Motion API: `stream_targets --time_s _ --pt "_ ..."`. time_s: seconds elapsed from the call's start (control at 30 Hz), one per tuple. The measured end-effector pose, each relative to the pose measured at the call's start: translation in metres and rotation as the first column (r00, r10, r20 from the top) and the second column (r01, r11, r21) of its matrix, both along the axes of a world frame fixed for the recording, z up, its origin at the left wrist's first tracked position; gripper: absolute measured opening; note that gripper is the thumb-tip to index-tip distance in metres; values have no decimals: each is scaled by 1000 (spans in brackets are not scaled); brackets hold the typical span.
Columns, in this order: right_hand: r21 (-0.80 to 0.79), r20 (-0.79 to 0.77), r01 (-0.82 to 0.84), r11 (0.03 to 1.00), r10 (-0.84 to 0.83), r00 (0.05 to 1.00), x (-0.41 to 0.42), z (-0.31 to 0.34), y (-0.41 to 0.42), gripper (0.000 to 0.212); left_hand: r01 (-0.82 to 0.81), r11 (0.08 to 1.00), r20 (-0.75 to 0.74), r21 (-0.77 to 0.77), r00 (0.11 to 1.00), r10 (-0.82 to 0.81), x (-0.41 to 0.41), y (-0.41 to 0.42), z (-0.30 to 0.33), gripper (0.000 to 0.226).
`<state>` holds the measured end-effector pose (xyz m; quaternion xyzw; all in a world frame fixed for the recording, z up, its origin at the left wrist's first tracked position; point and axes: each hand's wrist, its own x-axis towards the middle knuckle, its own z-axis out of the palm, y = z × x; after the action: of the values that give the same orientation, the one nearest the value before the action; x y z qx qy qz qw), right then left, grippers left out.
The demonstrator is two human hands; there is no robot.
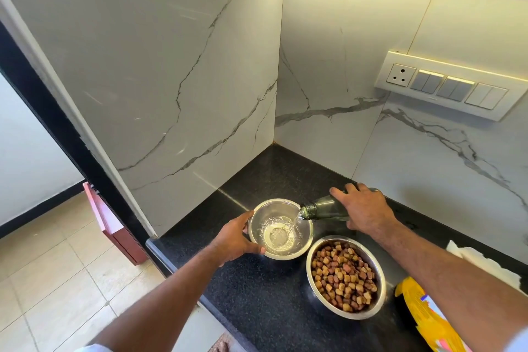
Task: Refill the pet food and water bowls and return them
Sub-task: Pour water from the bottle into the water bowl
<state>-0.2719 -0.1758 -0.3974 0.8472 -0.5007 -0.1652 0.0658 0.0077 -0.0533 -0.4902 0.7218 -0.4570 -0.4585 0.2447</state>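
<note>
The water bowl (280,228) sits on the black counter (257,294) near its front left edge, and water is splashing into the bottom of it. My left hand (234,238) grips its near-left rim, thumb up along the rim's far side and fingers curled under the near side. My right hand (364,210) is wrapped over a clear bottle (323,207), which I hold tipped almost flat, its mouth just over the bowl's right rim with a thin stream running down into the bowl. My fingers are closed around the bottle's body, so most of it is hidden under my palm.

Just beside the water bowl, to its near right, stands the food bowl (345,276), filled with brown kibble (343,274). Further right, partly under my forearm, lies a yellow bag (420,314), and behind it a crumpled white paper (471,258). Marble wall panels meet in the corner behind the counter, and a switch plate (445,84) is mounted on the right-hand wall.
</note>
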Motion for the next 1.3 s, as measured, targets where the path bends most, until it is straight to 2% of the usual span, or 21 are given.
stream_targets --time_s 1.3 --pt "-12 -10 -26 1000 26 1000 -8 -5 -1 95 11 1000 -3 16 1000 -11 -3 3 3 108"
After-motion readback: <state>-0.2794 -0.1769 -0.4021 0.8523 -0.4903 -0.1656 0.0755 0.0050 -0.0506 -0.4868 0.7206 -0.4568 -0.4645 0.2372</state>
